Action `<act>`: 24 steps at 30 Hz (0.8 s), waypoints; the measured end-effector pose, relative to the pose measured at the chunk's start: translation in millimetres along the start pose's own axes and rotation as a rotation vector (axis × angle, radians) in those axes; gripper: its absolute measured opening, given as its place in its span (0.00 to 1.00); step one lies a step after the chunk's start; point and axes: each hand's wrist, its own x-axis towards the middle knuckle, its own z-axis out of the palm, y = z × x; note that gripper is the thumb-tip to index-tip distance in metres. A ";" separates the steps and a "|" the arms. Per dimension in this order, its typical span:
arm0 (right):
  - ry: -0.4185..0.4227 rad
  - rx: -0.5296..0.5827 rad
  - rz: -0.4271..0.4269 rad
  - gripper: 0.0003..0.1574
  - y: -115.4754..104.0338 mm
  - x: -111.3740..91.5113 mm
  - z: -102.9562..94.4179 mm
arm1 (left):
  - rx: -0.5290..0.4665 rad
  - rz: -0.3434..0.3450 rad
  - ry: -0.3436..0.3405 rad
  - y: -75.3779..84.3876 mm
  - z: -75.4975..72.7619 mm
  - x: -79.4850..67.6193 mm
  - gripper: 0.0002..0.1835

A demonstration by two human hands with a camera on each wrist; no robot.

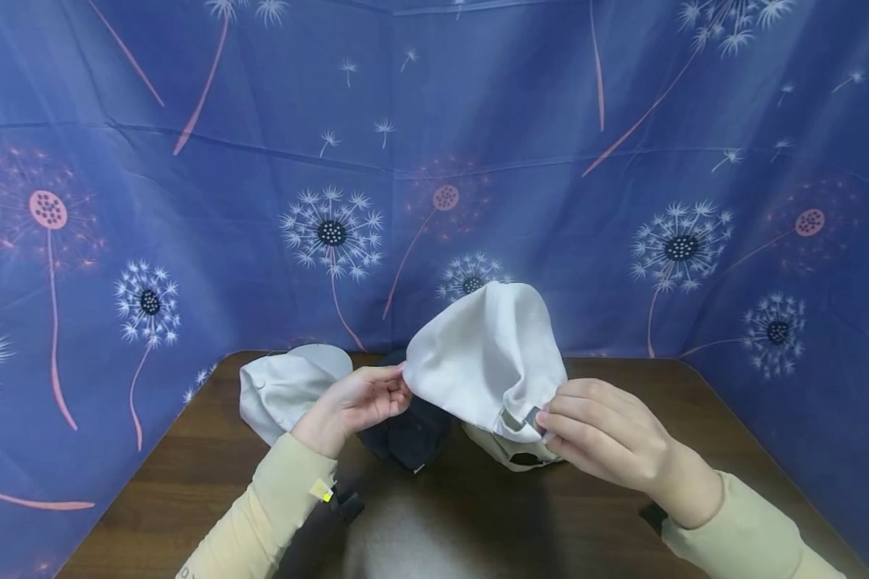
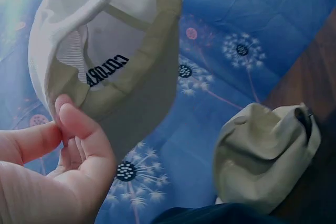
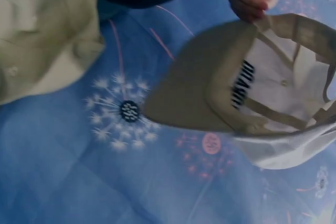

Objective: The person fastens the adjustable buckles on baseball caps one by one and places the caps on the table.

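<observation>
A white baseball cap (image 1: pixel 471 346) is held up above the table between both hands. At its left edge, my left hand (image 1: pixel 355 406) pinches the rim between thumb and fingers. My right hand (image 1: pixel 611 430) grips the back of the cap beside the strap opening and its dark buckle (image 1: pixel 532 416). The left wrist view looks into the cap (image 2: pixel 136 40), showing a beige sweatband and dark lettering inside the crown. In the right wrist view the cap's brim (image 3: pixel 199 87) points left, and the right hand is out of that picture.
On the brown wooden table (image 1: pixel 188 482), a light cap (image 1: pixel 286 386) lies at the left. A dark cap (image 1: pixel 405 434) sits in the middle, partly behind the left hand. Under the held cap is a beige cap (image 1: pixel 507 450). Blue dandelion-print cloth (image 1: pixel 536 209) hangs around the table.
</observation>
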 end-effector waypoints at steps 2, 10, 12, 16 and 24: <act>-0.026 0.024 -0.009 0.09 -0.8 -3.2 0.2 | 0.036 0.032 0.004 4.8 0.1 0.3 0.17; -0.101 0.042 0.033 0.08 -3.1 -23.1 -5.3 | 0.126 0.132 0.071 19.5 12.1 2.3 0.16; -0.116 0.037 0.051 0.08 -3.1 -28.7 -8.4 | 0.132 0.150 0.077 22.3 16.2 4.1 0.16; -0.136 0.021 0.084 0.08 -3.1 -36.8 -14.7 | 0.131 0.171 0.073 27.6 23.9 8.3 0.16; 0.058 -0.070 0.232 0.13 1.6 -48.9 -25.8 | 0.156 0.182 0.078 35.1 38.5 16.9 0.15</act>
